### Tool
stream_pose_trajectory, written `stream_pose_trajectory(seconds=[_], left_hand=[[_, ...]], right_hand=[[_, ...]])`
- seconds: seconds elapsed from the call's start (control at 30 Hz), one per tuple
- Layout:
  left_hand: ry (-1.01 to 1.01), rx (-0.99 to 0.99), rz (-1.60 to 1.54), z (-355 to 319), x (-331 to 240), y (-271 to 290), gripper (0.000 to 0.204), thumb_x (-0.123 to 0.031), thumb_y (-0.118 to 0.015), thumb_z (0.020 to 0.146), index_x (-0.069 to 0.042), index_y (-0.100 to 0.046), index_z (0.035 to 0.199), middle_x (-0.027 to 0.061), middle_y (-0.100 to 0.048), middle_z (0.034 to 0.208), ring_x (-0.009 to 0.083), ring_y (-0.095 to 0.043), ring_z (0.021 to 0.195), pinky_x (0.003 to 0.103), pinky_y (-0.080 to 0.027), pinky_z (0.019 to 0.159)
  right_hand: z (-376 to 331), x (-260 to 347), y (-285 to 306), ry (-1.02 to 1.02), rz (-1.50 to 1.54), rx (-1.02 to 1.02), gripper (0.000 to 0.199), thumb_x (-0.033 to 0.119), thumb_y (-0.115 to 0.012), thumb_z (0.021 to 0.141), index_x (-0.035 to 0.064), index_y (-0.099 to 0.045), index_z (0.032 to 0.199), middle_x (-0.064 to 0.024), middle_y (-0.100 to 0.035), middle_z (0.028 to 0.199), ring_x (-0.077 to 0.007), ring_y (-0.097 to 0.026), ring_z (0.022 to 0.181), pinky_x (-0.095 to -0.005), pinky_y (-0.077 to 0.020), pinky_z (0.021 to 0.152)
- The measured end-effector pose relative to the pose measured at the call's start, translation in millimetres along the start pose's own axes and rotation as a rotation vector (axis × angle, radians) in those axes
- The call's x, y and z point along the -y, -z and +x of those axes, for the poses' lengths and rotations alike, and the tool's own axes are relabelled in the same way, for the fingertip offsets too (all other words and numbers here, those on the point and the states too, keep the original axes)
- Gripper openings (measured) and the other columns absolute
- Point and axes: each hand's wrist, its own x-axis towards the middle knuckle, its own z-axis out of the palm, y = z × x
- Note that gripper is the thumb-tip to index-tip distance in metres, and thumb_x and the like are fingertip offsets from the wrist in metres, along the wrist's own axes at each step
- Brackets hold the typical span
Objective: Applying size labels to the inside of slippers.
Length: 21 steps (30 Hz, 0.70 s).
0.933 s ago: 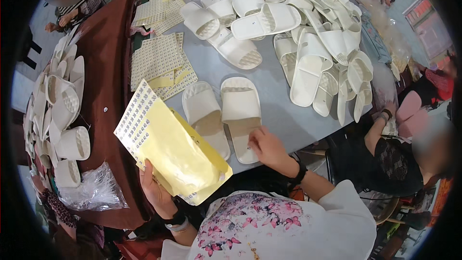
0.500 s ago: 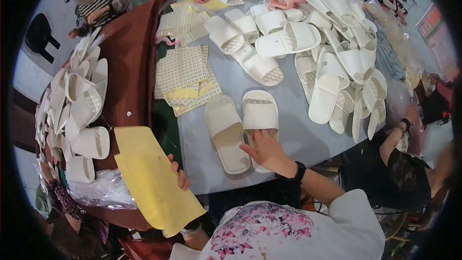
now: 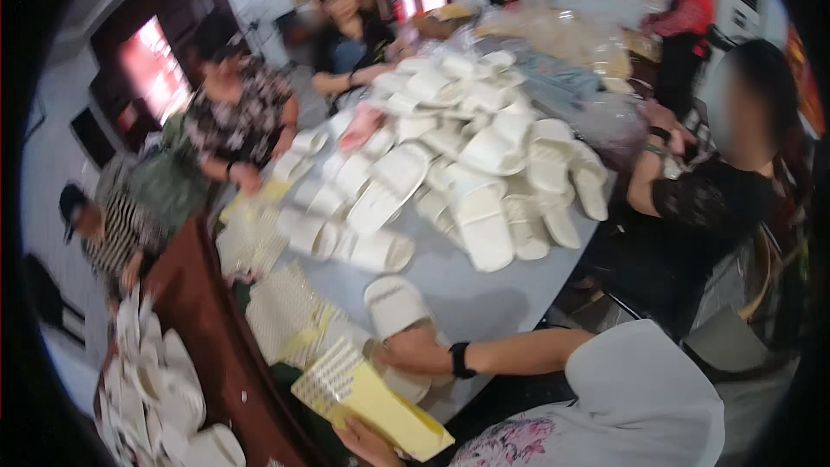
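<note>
My right hand (image 3: pixel 413 351), with a black band on the wrist, lies across a pair of cream slippers (image 3: pixel 393 304) on the grey table (image 3: pixel 484 298); whether it grips one or only presses on it I cannot tell. My left hand (image 3: pixel 367 444) holds a yellow sheet (image 3: pixel 380 406) by its lower edge. The sheet's top end carries rows of small stickers and sits just left of the slippers.
A big pile of white slippers (image 3: pixel 467 164) covers the far table. More sticker sheets (image 3: pixel 285 316) lie to the left. A brown table (image 3: pixel 220 355) and stacked slippers (image 3: pixel 160 389) stand at lower left. Several people sit or stand around the table, one (image 3: pixel 709 199) close on the right.
The view has swung upward and shows the room. My left hand has brought the yellow sheet up beside the slippers. My right hand stays on the pair.
</note>
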Motion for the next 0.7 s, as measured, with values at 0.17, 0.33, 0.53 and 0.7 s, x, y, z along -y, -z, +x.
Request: stream_pose_trajectory(seconds=[0.17,0.33,0.53,0.7], left_hand=[[0.190,0.191,0.098,-26,-91,-35,0.044,-0.023,-0.048,0.090,0.008,-0.041,0.121,0.0173,-0.050,0.115,0.0244,-0.048,0.100,0.032,-0.036,0.090],[0.304,0.138,0.093,-32,-108,-28,0.039,-0.016,-0.049,0.088,0.007,-0.042,0.120,0.0164,-0.052,0.112,0.0236,-0.050,0.096,0.031,-0.040,0.085],[0.166,0.179,-0.210,-22,-80,2,0.033,-0.004,-0.055,0.084,0.002,-0.047,0.116,0.0082,-0.056,0.100,0.0159,-0.054,0.084,0.026,-0.045,0.068],[0.206,0.126,-0.182,-18,-94,-9,0.028,-0.003,-0.053,0.085,0.002,-0.050,0.113,0.0076,-0.058,0.097,0.0147,-0.055,0.080,0.024,-0.046,0.067]], right_hand=[[-1,-13,-10,-0.080,0.234,0.025,0.031,0.025,-0.049,0.083,0.0046,-0.061,0.062,-0.0113,-0.054,0.052,-0.0277,-0.055,0.046,-0.0398,-0.0428,0.040],[4,-4,-4,-0.009,-0.022,0.012,0.030,0.025,-0.049,0.082,0.0068,-0.060,0.061,-0.0104,-0.056,0.054,-0.0256,-0.055,0.044,-0.0391,-0.0411,0.038],[-14,-29,80,-0.310,0.143,0.163,0.052,0.039,-0.037,0.089,0.0029,-0.060,0.060,-0.0163,-0.058,0.059,-0.0322,-0.059,0.056,-0.0448,-0.0448,0.050],[-5,-107,177,-0.349,-0.146,0.012,0.055,0.041,-0.036,0.089,0.0041,-0.058,0.056,-0.0142,-0.055,0.054,-0.0318,-0.057,0.051,-0.0438,-0.0430,0.047]])
